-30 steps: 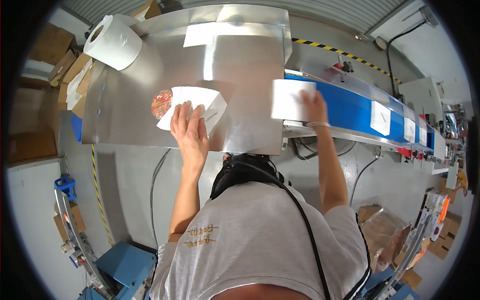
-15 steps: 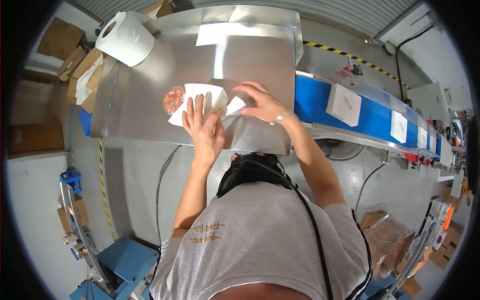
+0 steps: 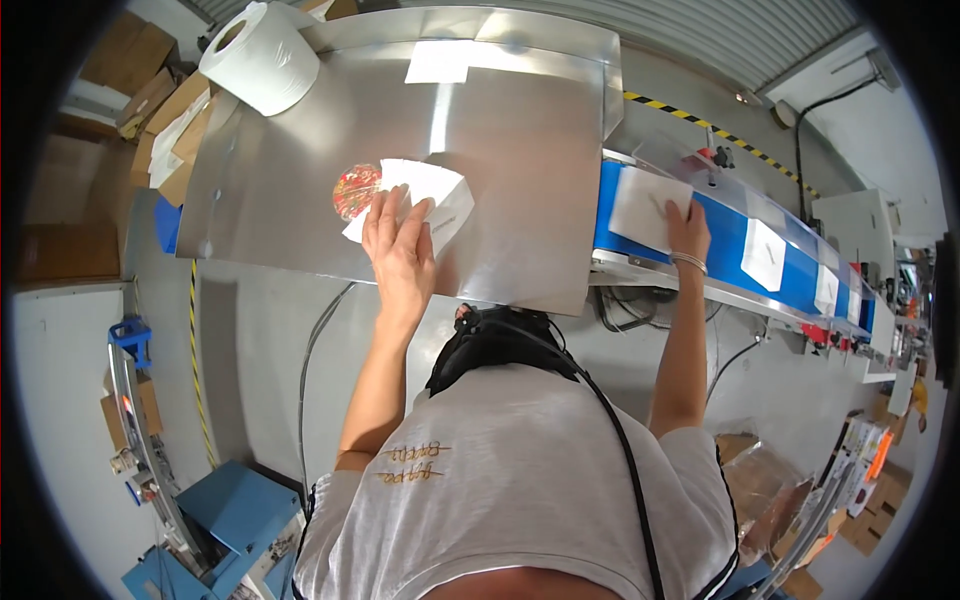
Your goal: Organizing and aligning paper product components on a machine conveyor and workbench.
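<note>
On the metal table, my left hand [image 3: 400, 250] rests over a small fanned stack of flat white packets [image 3: 415, 180], its bent fingers pressing and holding them. At the stack's left side, a round red-and-gold patterned disc [image 3: 354, 192] lies partly against the packets; I cannot make out what it is. Over at the conveyor, my right hand [image 3: 688, 232] is closed on the right edge of a larger-looking white packet [image 3: 645, 205], which lies on or just above the blue belt [image 3: 719, 225]. The palm side of each hand is hidden.
Further along the belt lie more white packets [image 3: 764, 254] in a row, beside a clear guard. On the table stand a large white paper roll [image 3: 262, 62] at the back left and a white sheet [image 3: 437, 62] at the back. Cardboard boxes [image 3: 180, 125] sit left of the table.
My right hand has moved from beside the stack to the conveyor and taken hold of a packet there. The belt's packets have shifted left. My left hand stays at the stack, which looks more gathered.
</note>
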Demonstrator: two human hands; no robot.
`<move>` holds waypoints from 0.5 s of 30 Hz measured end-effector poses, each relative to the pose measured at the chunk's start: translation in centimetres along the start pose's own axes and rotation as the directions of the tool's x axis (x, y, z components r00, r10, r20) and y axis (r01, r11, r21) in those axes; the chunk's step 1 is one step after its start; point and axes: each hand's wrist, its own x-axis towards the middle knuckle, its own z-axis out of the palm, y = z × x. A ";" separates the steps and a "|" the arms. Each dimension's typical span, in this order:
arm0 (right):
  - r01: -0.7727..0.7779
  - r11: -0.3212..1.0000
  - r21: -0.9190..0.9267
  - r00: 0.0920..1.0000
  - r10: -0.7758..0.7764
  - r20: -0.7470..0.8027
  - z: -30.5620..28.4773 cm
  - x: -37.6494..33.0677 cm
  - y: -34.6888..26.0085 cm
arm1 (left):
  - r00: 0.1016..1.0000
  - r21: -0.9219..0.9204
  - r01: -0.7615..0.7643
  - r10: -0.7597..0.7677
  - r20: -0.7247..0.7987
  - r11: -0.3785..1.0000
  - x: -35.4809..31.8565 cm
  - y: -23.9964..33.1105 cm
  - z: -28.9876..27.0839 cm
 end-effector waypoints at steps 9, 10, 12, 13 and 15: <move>0.289 0.615 0.733 0.565 -0.728 0.388 1.2 -5.8 -15.5 | 0.998 0.022 -0.056 0.056 0.005 0.998 0.1 0.2 -0.2; 0.198 0.573 0.795 0.492 -0.760 0.425 1.7 -6.4 -17.3 | 0.997 0.050 -0.074 0.072 0.043 0.996 0.2 0.3 -0.3; 0.264 0.563 0.783 0.460 -0.787 0.411 3.9 -7.4 -18.8 | 0.991 0.066 -0.106 0.100 0.087 0.992 0.4 0.5 -0.2; 0.401 0.551 0.732 0.417 -0.821 0.390 5.3 -7.3 -18.9 | 0.994 0.043 -0.083 0.079 0.078 0.996 0.7 0.9 -0.5; 0.591 0.423 0.687 0.340 -0.903 0.264 6.5 -7.0 -17.9 | 0.997 0.043 -0.053 0.051 0.060 0.998 0.9 0.4 -0.3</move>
